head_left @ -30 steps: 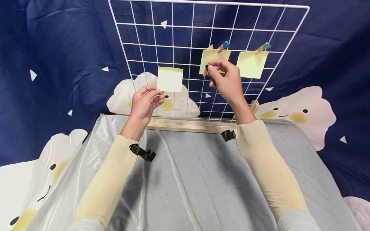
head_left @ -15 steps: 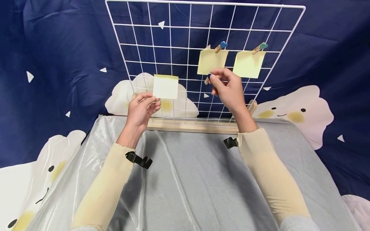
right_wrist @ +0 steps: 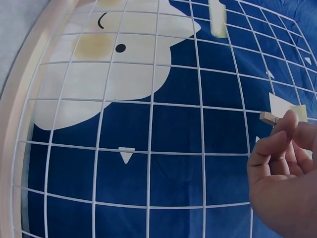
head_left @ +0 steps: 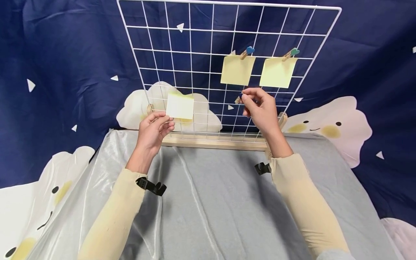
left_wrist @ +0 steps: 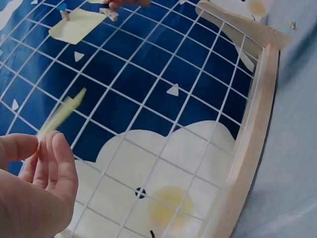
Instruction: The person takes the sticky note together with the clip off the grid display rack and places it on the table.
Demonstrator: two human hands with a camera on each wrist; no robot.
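My left hand [head_left: 151, 134] pinches the lower left corner of a pale yellow note [head_left: 180, 106] in front of the white wire grid [head_left: 211, 52]. In the left wrist view that note [left_wrist: 63, 113] is seen nearly edge-on. My right hand [head_left: 264, 110] pinches a small wooden clothespin [head_left: 238, 99] with a dark blue end, below two hanging notes. The clothespin's wooden tip [right_wrist: 268, 117] sticks out past the fingers in the right wrist view. A blue heart clothespin [head_left: 247, 52] holds one note [head_left: 238, 70] on the grid; a green heart clothespin [head_left: 290, 54] holds the other [head_left: 278, 73].
The grid stands in a wooden base [head_left: 214, 142] at the back of a table covered with grey cloth [head_left: 208, 202]. Behind it hangs a dark blue curtain [head_left: 81, 43] with clouds and small white triangles. A black wrist strap device [head_left: 151, 185] sits on the left sleeve.
Both hands have moved lower in the head view. The left hand and its note have also shifted left, while the right hand with its clothespin has dropped clear of the hanging note.
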